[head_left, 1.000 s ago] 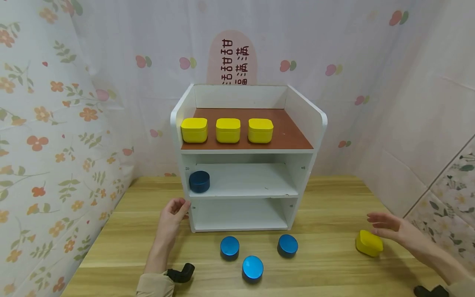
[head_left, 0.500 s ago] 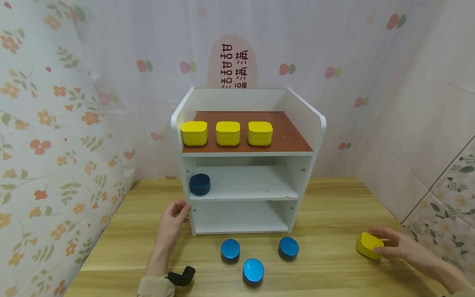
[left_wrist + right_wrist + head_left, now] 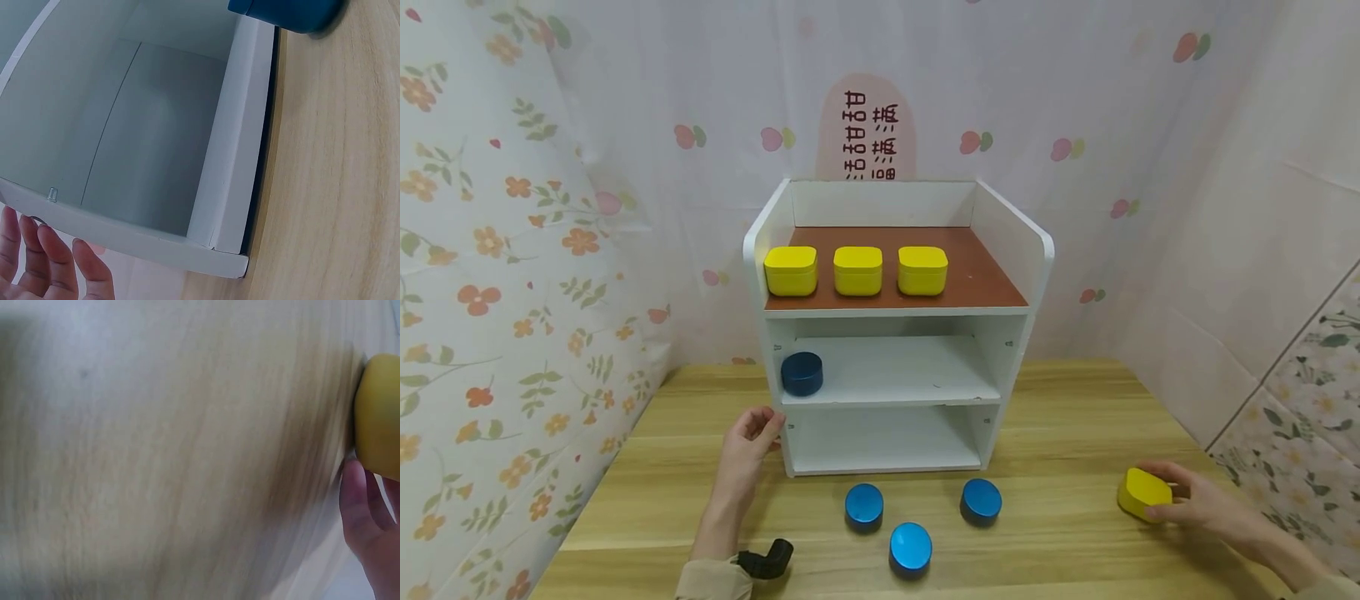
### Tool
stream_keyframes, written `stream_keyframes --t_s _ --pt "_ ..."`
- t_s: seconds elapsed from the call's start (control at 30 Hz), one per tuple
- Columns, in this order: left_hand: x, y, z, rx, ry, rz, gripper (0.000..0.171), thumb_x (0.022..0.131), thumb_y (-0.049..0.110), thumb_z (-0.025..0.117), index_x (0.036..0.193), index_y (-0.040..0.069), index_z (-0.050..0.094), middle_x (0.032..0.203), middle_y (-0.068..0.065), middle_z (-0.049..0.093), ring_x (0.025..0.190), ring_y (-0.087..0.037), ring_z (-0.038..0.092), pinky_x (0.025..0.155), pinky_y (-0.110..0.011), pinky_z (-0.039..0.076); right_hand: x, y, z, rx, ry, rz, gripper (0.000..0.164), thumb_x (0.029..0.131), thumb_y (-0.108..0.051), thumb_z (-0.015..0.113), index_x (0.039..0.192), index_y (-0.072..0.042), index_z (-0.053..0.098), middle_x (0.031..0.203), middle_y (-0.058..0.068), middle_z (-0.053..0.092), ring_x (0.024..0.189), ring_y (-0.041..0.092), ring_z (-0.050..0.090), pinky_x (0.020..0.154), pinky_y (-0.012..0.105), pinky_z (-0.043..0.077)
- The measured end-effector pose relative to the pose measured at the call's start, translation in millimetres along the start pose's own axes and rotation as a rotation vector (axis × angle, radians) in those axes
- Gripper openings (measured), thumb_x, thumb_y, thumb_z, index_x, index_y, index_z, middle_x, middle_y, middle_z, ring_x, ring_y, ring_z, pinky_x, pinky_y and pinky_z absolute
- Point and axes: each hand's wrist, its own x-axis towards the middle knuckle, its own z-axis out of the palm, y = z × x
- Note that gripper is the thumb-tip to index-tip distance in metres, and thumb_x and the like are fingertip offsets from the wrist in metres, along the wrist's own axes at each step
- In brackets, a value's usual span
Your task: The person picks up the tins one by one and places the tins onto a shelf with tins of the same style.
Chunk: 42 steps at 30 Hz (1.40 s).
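Observation:
My right hand (image 3: 1202, 505) has its thumb and fingers around a yellow rounded box (image 3: 1145, 494) on the right part of the table. In the right wrist view the same yellow box (image 3: 382, 415) is cut off by the frame edge, with fingertips (image 3: 354, 478) against it. At the white shelf unit's left side panel (image 3: 777, 429), my left hand (image 3: 748, 437) touches the outer face with loosely bent fingers. Three yellow boxes (image 3: 858, 271) stand in a row on the brown top. A dark blue round tin (image 3: 802, 374) sits at the left of the middle shelf (image 3: 898, 367).
Three blue round tins stand on the wooden table in front of the unit: a left one (image 3: 864, 507), a nearer middle one (image 3: 911, 548) and a right one (image 3: 981, 502). The bottom shelf (image 3: 886, 442) lies behind them. Patterned curtains (image 3: 535, 250) hang around the table.
My right hand came down from just above the yellow box and closed its thumb and fingers around it. The left hand stayed at the side panel. The head view shifted slightly.

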Motion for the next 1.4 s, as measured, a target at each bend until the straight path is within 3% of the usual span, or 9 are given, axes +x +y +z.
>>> stream_keyframes --t_s 0.17,0.33,0.5,0.67,1.03,1.27,1.4 --pt "0.5 -1.1 -0.1 0.007 0.003 0.005 0.029 0.097 0.023 0.063 0.108 -0.001 0.053 0.097 -0.004 0.053 0.09 -0.015 0.053 0.08 -0.032 0.05 1 2 1 -0.023 0.015 -0.027 0.062 0.093 -0.015 0.067 0.138 0.014 0.035 0.128 0.027 0.048 0.1 0.008 0.054 0.076 0.025 0.048" --pt "0.8 -1.6 0.2 0.006 0.004 0.01 0.029 0.097 0.022 0.064 0.108 -0.002 0.053 0.095 -0.004 0.052 0.088 -0.014 0.052 0.079 -0.031 0.05 2 -3 3 -0.081 0.035 -0.049 0.06 0.092 -0.015 0.068 0.136 0.013 0.039 0.127 0.027 0.049 0.101 0.011 0.053 0.075 0.024 0.047" --pt "0.8 -2.7 -0.4 0.009 0.006 0.011 0.027 0.098 0.022 0.063 0.107 -0.001 0.053 0.095 -0.004 0.052 0.088 -0.014 0.052 0.078 -0.031 0.049 2 -17 6 -0.102 0.03 -0.045 0.061 0.093 -0.019 0.067 0.138 0.011 0.039 0.132 0.029 0.048 0.105 0.011 0.05 0.076 0.031 0.047" --pt "0.9 -1.9 -0.5 0.006 0.007 0.008 0.026 0.098 0.021 0.063 0.107 -0.001 0.052 0.095 -0.004 0.052 0.089 -0.014 0.052 0.079 -0.031 0.049 1 -39 10 -0.054 -0.003 -0.096 0.06 0.094 -0.017 0.065 0.141 0.008 0.038 0.133 0.025 0.048 0.104 0.0 0.049 0.076 0.031 0.049" --pt "-0.7 0.7 -1.5 0.012 0.0 0.012 0.027 0.098 0.02 0.062 0.108 -0.003 0.052 0.095 -0.003 0.053 0.088 -0.013 0.052 0.078 -0.029 0.049 -1 -94 23 -0.054 -0.049 -0.375 0.058 0.092 -0.004 0.066 0.139 0.011 0.036 0.125 0.016 0.054 0.106 0.005 0.055 0.079 0.028 0.053" --pt "1.3 -2.1 -2.3 0.015 0.003 0.007 0.026 0.098 0.021 0.063 0.107 -0.001 0.053 0.095 -0.004 0.053 0.088 -0.014 0.053 0.079 -0.031 0.05 -4 -139 18 -0.047 -0.073 -0.38 0.059 0.093 -0.005 0.066 0.142 0.004 0.036 0.133 0.021 0.045 0.108 0.008 0.057 0.076 0.033 0.055" --pt "1.7 -2.4 -1.9 0.009 -0.006 -0.003 0.027 0.098 0.022 0.063 0.108 -0.001 0.052 0.096 -0.005 0.052 0.089 -0.015 0.052 0.078 -0.029 0.049 -2 -160 12 -0.148 -0.01 -0.438 0.057 0.089 -0.007 0.072 0.138 -0.003 0.044 0.131 0.013 0.05 0.106 0.01 0.057 0.08 0.028 0.052"
